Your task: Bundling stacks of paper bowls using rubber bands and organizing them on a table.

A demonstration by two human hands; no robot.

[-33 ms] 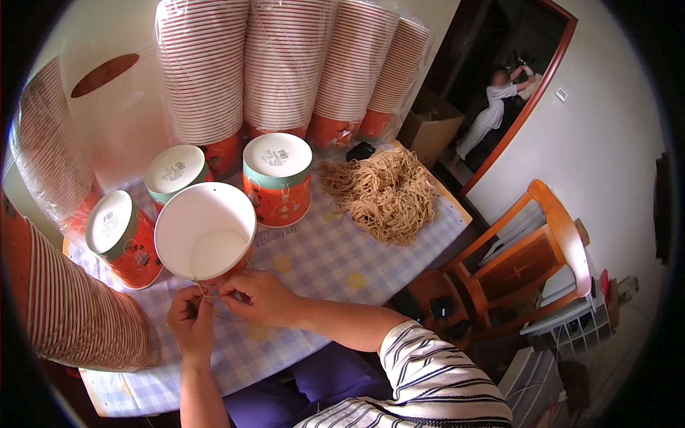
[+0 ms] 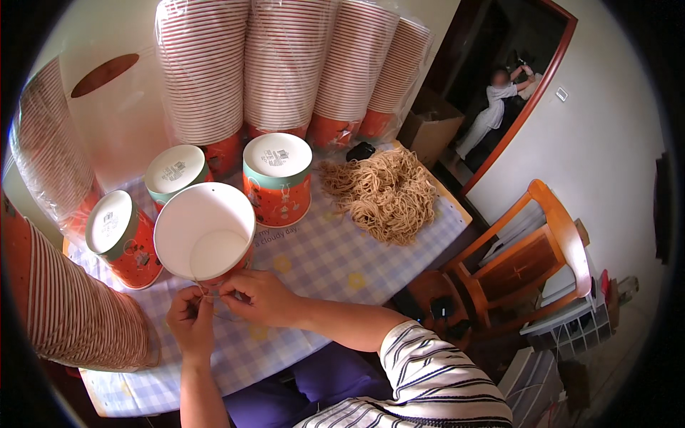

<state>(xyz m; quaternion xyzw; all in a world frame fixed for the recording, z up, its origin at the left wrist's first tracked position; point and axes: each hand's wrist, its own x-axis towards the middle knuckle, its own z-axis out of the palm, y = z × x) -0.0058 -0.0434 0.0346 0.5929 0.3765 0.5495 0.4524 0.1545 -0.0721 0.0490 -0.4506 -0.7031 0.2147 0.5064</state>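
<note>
An open paper bucket (image 2: 207,232), white inside and orange outside, leans its mouth toward me. At its near rim a thin tan string (image 2: 198,279) runs down to my fingers. My left hand (image 2: 191,314) pinches the string between thumb and fingertips. My right hand (image 2: 253,296) meets it there, thumb and forefinger also closed on the string. Part of the string is hidden by my fingers. Behind the bucket stand upside-down orange buckets with green bands: one at the left (image 2: 123,239), one at the back (image 2: 177,171) and one at the right (image 2: 278,182).
A loose heap of tan string (image 2: 385,192) lies on the checked tablecloth (image 2: 321,264). Tall plastic-wrapped stacks of buckets (image 2: 285,71) line the back; another stack (image 2: 85,314) stands at my left. To the right is a wooden chair (image 2: 517,267). A person (image 2: 492,107) stands beyond the doorway.
</note>
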